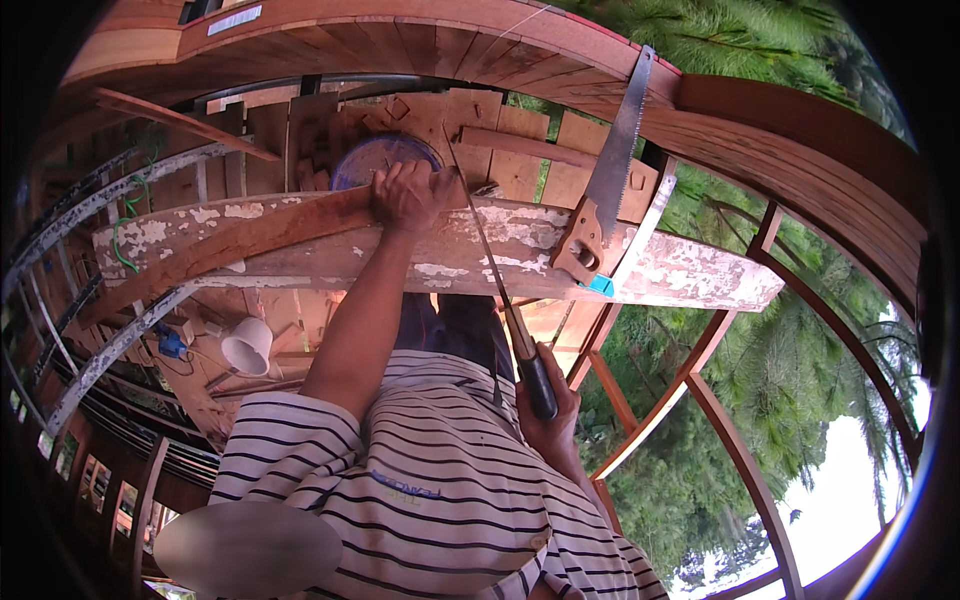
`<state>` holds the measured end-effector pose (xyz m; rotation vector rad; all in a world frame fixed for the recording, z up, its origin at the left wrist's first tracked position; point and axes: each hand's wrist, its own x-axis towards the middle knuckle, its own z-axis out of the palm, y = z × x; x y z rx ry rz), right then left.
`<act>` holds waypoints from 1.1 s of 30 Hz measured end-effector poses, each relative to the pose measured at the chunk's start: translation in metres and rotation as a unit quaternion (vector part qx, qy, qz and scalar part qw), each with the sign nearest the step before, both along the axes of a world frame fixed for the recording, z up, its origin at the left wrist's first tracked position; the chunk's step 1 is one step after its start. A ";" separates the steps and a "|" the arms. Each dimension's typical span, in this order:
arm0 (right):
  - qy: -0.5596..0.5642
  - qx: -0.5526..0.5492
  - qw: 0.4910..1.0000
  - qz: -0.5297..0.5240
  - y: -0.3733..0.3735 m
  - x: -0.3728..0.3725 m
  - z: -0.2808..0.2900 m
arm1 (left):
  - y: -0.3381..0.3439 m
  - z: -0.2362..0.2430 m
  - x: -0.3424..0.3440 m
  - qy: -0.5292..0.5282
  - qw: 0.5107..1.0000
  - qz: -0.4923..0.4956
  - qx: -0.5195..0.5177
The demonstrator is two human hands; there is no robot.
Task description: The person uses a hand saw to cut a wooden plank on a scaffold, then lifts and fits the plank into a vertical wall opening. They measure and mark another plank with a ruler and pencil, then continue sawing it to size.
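Observation:
My left hand (408, 195) is wrapped over the end of a reddish-brown wooden board (290, 220), pressing it on a paint-flecked plank (660, 262). My right hand (550, 402) grips the black handle of a long, thin-bladed saw (490, 255), seen almost edge-on. Its blade slants up and left past the board's end, close beside my left fingers. Whether the teeth touch the wood cannot be made out. A second handsaw (612, 165) with a wooden handle lies at the right on the plank, its tip pointing away.
A blue-rimmed round container (385, 155) stands beyond the plank. A white bucket (247, 346) and a blue tool (172, 344) are below at left. Paint-stained metal scaffolding (120, 350) rises at the left, a curved wooden beam (400, 45) runs across the far side, and wooden framing (740, 450) stands at right.

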<state>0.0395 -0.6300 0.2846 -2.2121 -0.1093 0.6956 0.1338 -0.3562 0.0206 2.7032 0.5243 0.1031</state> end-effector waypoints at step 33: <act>0.054 0.020 0.997 -0.051 0.059 0.051 -0.086 | -0.007 -0.012 -0.007 -0.032 0.999 0.019 -0.005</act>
